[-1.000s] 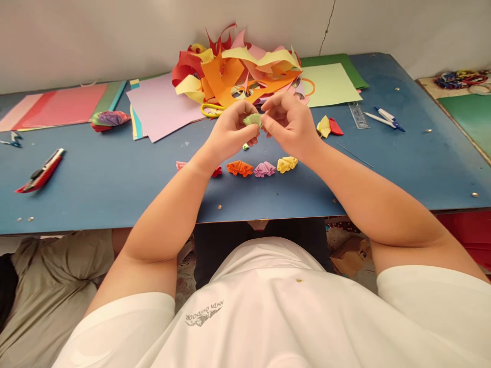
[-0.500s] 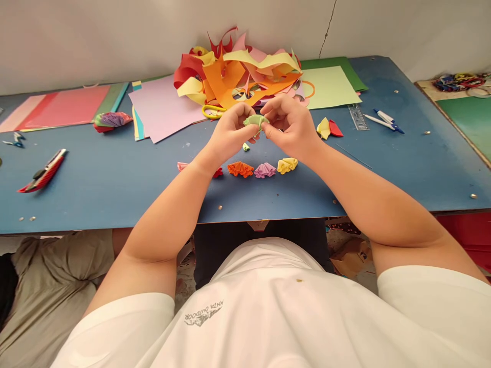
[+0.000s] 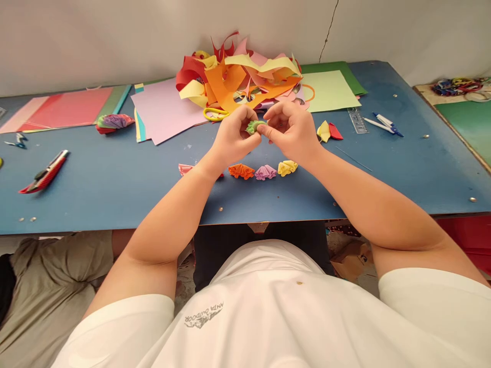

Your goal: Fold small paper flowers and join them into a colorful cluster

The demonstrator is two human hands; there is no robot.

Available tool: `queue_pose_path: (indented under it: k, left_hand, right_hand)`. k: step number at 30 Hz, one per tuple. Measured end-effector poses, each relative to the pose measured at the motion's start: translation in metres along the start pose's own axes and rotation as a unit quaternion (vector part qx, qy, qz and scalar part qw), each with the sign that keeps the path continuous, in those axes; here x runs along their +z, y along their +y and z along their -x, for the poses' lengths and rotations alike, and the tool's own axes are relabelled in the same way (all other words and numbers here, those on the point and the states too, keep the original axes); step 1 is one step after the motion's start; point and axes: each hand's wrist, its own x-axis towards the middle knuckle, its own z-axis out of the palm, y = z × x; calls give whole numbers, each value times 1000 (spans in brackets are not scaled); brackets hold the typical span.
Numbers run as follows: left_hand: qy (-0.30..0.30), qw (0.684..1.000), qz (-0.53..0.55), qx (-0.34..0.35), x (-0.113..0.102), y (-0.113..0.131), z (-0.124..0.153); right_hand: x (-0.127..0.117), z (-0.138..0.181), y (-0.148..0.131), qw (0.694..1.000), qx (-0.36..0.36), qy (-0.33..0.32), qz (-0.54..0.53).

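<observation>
- Green paper [image 3: 255, 127]: pleated, up between our two hands, above the bench [image 3: 111, 191], on the near side of the scrap pile [image 3: 226, 79].
- Left hand [image 3: 235, 134]: grip narrow, thumb and fingers holding the green paper from its left side.
- Right hand [image 3: 292, 128]: grip narrow too, pinching the right end of the green paper. Rear fingers partly hidden; we can't tell how they sit.
- Nearer us on the bench: row of pleated pieces, left to right: pink piece [image 3: 184, 168], red piece [image 3: 221, 176] (mostly hidden by our left arm [image 3: 172, 209]), orange piece [image 3: 241, 171], purple piece [image 3: 265, 173], yellow piece [image 3: 287, 167].
- Scissors [image 3: 215, 114]: yellow handles at the pile's near left edge, blades hidden.
- Right of our right hand: yellow folded paper [image 3: 324, 131] and red folded paper [image 3: 336, 130] side by side; clear ruler [image 3: 358, 120] by the pale green sheet [image 3: 332, 91]; two pens [image 3: 383, 124] beyond.
- Our left: purple sheet [image 3: 164, 107], multicoloured paper bundle [image 3: 114, 122], red cutter [image 3: 46, 174] nearer us.
- Another person's trousers [image 3: 57, 286] show below the bench edge, left.
</observation>
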Motion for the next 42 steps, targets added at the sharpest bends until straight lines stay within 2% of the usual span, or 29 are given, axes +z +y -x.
queue_pose_path:
  k: [3,7,10,15,20,24,29,34,37,39,42]
  left_hand:
    - [-8,1000,-3,14,-1,4,1]
    - [-20,999,2,-27,-3,22,5]
    - [-21,999,-8,-45,-4,26,6]
    - [6,999,-16,-50,-3,27,6]
    - [19,998,-47,-41,-3,37,8]
    - [22,996,-84,-21,-4,40,7]
    - [18,991,-130,35,-5,29,4]
    - [-2,987,-138,86,-6,29,5]
    - [-25,984,-153,93,-7,26,5]
    - [-5,984,-142,105,-6,20,3]
    - [-33,999,-19,-4,-5,15,1]
  right_hand:
    - [2,1,-3,1000,-23,12,15]
    - [4,1,-2,999,-34,26,23]
    - [5,2,3,999,-35,27,23]
    - [6,2,12,998,-52,29,20]
    - [6,4,9,997,-63,28,37]
    - [7,7,3,994,-91,30,61]
    - [11,11,-2,987,-135,47,69]
    - [14,12,-3,979,-173,72,80]
    - [14,12,0,972,-194,82,101]
    - [13,12,2,969,-201,83,118]
    - [9,10,7,965,-207,73,145]
